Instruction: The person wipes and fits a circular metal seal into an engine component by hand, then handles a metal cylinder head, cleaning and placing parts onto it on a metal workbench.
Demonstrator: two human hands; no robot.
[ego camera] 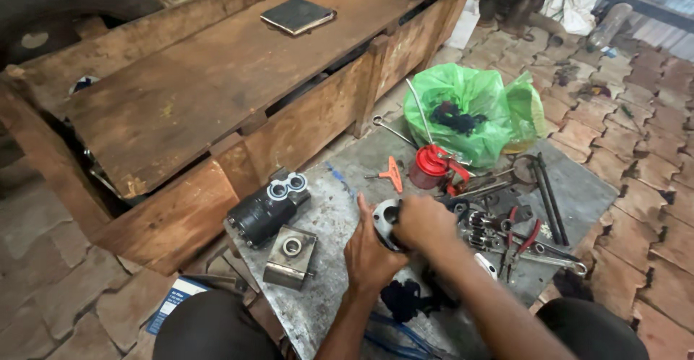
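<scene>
My left hand [369, 255] and my right hand [423, 221] together grip a round metal part [384, 219] with a central hole, held just above a grey metal sheet [332, 208] on the floor. My right hand covers most of the part from the right; my left hand cups it from below. A black cylindrical pump body [266, 210] with two ring ports lies to the left. A square metal block [290, 256] with a round bore sits in front of it.
A red oil can [429, 165], an orange T-handle key [392, 174], red-handled pliers [522, 238], rods and small gear parts lie to the right. Behind them sits a green plastic bag [473, 110]. A wooden bench [217, 78] with a dark notebook [297, 14] runs along the left.
</scene>
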